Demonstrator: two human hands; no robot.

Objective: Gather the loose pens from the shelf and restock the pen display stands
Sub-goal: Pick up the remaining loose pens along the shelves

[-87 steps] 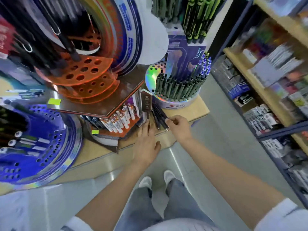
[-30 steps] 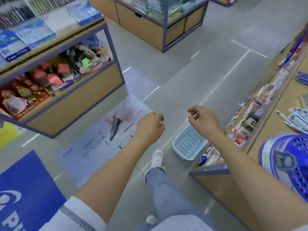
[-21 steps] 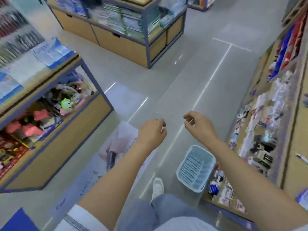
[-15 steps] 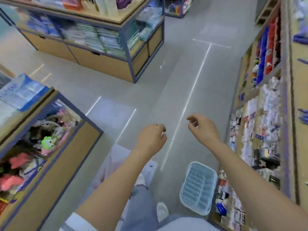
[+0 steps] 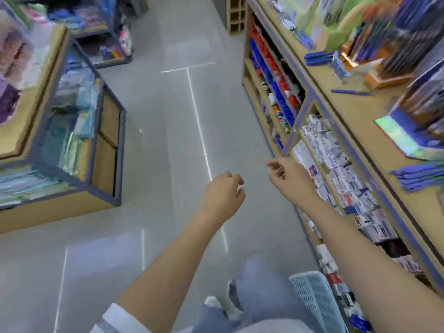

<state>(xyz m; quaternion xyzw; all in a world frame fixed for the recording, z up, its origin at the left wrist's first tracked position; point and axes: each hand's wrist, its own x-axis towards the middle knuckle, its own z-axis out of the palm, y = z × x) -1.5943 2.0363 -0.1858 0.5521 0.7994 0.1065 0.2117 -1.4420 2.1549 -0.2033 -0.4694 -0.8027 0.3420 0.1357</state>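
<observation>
Basket (image 5: 317, 301) on floor (image 5: 168, 140) nr shelf (image 5: 355, 121), pens (image 5: 418, 175) atop

- My left forearm (image 5: 182, 255) and right forearm (image 5: 348, 236) are bare from the elbow down.
- My left hand (image 5: 222, 193) and right hand (image 5: 286, 179) are bare as well.
- At about 7 o'clock, my left sleeve (image 5: 125, 318) is white, soft cloth bunched up near the elbow.
- That sleeve ends in a cuff (image 5: 107, 326), a narrow grey ribbed band.
- At 6 o'clock, along the bottom edge, is the pale, whitish front of my top (image 5: 264, 328).
- Just above it are my jeans (image 5: 262, 282), faded light blue-grey denim.
- Below the trouser leg shows a white shoe (image 5: 211, 302), too blurred for detail.
</observation>
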